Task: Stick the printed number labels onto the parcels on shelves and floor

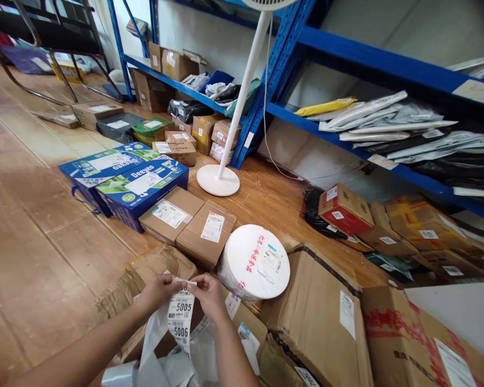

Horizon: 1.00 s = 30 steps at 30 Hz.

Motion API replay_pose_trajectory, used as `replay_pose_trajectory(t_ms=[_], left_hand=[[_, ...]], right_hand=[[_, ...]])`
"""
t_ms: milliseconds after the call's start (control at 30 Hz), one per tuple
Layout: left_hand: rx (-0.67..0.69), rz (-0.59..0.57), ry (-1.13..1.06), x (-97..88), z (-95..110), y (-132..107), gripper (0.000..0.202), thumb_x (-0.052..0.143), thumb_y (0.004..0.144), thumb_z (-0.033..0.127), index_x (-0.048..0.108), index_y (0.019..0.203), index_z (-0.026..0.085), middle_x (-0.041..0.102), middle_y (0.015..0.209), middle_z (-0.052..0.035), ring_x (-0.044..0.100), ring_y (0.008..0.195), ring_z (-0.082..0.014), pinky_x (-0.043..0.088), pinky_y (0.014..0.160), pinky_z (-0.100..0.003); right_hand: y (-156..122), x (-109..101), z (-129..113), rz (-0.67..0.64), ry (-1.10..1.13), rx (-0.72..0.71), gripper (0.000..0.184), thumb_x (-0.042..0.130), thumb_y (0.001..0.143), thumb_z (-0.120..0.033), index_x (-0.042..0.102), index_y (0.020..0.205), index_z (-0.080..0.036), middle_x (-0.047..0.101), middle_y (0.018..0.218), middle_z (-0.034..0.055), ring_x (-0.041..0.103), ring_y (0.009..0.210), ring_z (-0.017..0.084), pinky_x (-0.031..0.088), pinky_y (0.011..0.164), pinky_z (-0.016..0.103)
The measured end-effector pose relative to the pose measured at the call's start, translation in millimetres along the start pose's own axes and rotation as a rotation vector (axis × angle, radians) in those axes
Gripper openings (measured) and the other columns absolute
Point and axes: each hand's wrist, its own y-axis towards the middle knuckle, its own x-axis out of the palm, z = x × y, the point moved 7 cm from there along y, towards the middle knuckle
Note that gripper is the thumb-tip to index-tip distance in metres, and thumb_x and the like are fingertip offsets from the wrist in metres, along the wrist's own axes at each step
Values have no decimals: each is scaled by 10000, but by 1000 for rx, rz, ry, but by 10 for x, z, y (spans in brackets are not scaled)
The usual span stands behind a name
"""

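A strip of printed labels [181, 317] hangs between my two hands, with the numbers 5005 and 5006 readable on it. My left hand [163, 287] pinches the strip's upper left edge, and my right hand [207, 290] pinches its upper right edge. Below them trails pale backing paper [155, 333], partly curled, near a roll [121, 373] at the bottom. Just beyond my right hand stands a round white tub [262, 258] with red print, wrapped in clear film. A crumpled brown parcel [161, 263] lies beyond my left hand.
Cardboard boxes [314, 306] crowd the right and front. Blue Deeyeo packs [141, 183] lie ahead, near a white fan's base [218, 180]. Blue shelving [347, 142] holds many bagged parcels [383, 115]. A dark metal-framed chair [44, 32] stands at the far left on wooden flooring [36, 252].
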Motion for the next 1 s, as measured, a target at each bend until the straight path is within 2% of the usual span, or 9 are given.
replay_pose_trajectory(t_ms=[133, 267, 433, 567, 700, 800, 900, 933, 1000], left_hand=[[-9, 40, 68, -69, -53, 34, 602, 565, 554, 763, 554, 645, 168, 509, 570, 25, 477, 606, -153, 356, 551, -250], [-34, -138, 145, 30, -76, -18, 532, 674, 460, 655, 569, 625, 160, 485, 561, 35, 432, 571, -136, 311, 523, -240], [20, -344, 211, 199, 7, -195, 384, 681, 553, 513, 549, 598, 155, 463, 571, 37, 401, 564, -120, 275, 519, -230], [90, -375, 231, 195, 169, -248, 377, 668, 607, 502, 504, 583, 164, 415, 574, 45, 357, 568, -107, 243, 512, -227], [139, -390, 312, 107, 384, -251, 403, 688, 619, 493, 459, 539, 171, 366, 540, 55, 318, 541, -95, 203, 482, -231], [162, -437, 375, 84, 582, -275, 369, 688, 635, 478, 501, 561, 169, 406, 538, 53, 357, 529, -100, 229, 470, -228], [173, -513, 409, 128, 838, -325, 343, 711, 624, 463, 546, 587, 165, 456, 555, 53, 384, 532, -100, 256, 472, -221], [182, -530, 412, 156, 951, -347, 345, 716, 625, 464, 550, 588, 164, 457, 556, 54, 383, 532, -98, 257, 471, -219], [216, -489, 373, 206, 1238, -391, 349, 709, 644, 471, 558, 597, 160, 449, 565, 56, 380, 539, -94, 267, 478, -214]], right_hand=[[126, 1, -85, 209, -141, -158, 166, 714, 639, -347, 710, 654, -182, 705, 670, 49, 623, 650, 194, 493, 651, 303], [261, -175, 2, 563, -199, -224, 150, 607, 702, -286, 698, 693, -167, 706, 736, 72, 618, 708, 209, 480, 716, 313], [400, -243, 233, 850, -217, -174, 97, 628, 676, -245, 648, 626, -164, 675, 678, 94, 587, 645, 222, 462, 659, 326], [379, -200, 352, 977, -171, -112, 121, 651, 676, -281, 623, 690, -164, 685, 724, 121, 617, 665, 235, 477, 647, 325], [252, -274, 402, 1091, -137, -23, 263, 719, 602, -392, 543, 660, -205, 675, 725, 146, 611, 700, 276, 469, 622, 356], [259, -329, 313, 994, -118, -39, 351, 719, 557, -482, 464, 522, -244, 646, 615, 102, 583, 654, 260, 465, 654, 369], [267, -393, 75, 813, -30, -49, 380, 625, 614, -591, 565, 573, -218, 687, 672, 103, 621, 687, 246, 490, 671, 345], [258, -408, -12, 709, 66, -10, 442, 585, 632, -643, 618, 656, -202, 712, 758, 118, 644, 746, 253, 502, 678, 343], [194, -365, -257, 377, 318, 84, 624, 516, 638, -748, 672, 829, -175, 721, 923, 144, 660, 875, 276, 520, 702, 361]])
